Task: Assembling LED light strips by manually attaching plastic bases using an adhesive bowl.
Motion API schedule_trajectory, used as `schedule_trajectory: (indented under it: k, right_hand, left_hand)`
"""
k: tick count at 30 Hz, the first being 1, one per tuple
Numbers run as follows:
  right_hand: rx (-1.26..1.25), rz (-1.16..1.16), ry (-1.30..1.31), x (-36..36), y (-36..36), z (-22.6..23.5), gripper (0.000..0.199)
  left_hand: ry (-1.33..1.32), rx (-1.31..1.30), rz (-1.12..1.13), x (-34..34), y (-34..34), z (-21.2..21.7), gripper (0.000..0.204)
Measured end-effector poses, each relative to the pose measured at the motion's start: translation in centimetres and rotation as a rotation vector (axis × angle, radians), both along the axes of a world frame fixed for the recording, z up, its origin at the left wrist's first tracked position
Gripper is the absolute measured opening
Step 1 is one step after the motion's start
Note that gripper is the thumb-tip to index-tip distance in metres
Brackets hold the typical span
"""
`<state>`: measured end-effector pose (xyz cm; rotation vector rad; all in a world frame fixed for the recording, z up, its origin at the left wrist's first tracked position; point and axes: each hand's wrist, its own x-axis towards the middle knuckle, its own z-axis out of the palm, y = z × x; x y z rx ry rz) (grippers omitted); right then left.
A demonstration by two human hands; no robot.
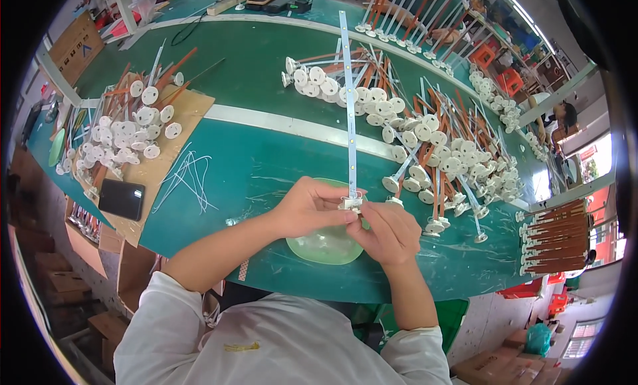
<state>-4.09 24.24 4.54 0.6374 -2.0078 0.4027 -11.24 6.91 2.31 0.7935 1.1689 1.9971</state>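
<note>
Strip (350,119) in a two-handed pinch

Left hand (302,209) and right hand (393,233) grasp its lower end, near centre; strip points to 12. Count: 1 green bowl (319,249), 6 o'clock; 1 phone (121,199), 9 o'clock; white discs (126,131) toward 10 and 2 — overlapping, uncountable. Carton (70,44), 10 o'clock — printed mark.

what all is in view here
LED strip: one, pale, upright between the hands
bowl: one, light green, below the hands
disc-ended strips: many, white and orange, heaped left and right
phone: one, black, left
cardboard sheet: one, brown, under phone
thin wires: several, white, right of phone
worktops: several, green, mid-view
stools: at least two, orange-red, upper right
boxes: several, brown, left and lower right
shirt: one, white, bottom
left hand, right hand: two, bare, at strip's base
</note>
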Motion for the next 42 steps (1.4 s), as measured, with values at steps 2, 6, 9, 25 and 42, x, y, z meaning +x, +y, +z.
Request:
schedule_trajectory:
  k: [2,6,9,25,42]
  right_hand:
    - [0.004,-0.015,0.047,0.1,-0.2,0.3,0.021]
    - [0.004,-0.006,0.055,0.3,0.0,0.4,0.020]
    - [-0.006,0.076,-0.005,0.1,0.4,0.4,0.019]
    - [-0.287,0.122,-0.152,0.5,0.0,0.0,0.026]
    - [-0.155,0.159,-0.192,0.8,0.5,0.6,0.026]
  left_hand:
    - [-0.006,-0.001,-0.016,0.0,-0.2,0.5,0.040]
    - [0.019,0.006,-0.052,-0.5,-0.5,0.3,0.043]
    - [-0.013,0.021,-0.067,-0.9,-0.7,-0.1,0.037]
    - [-0.061,-0.012,-0.045,-0.5,-0.2,-0.3,0.036]
    - [0.096,0.016,-0.174,-1.9,-1.9,1.1,0.043]
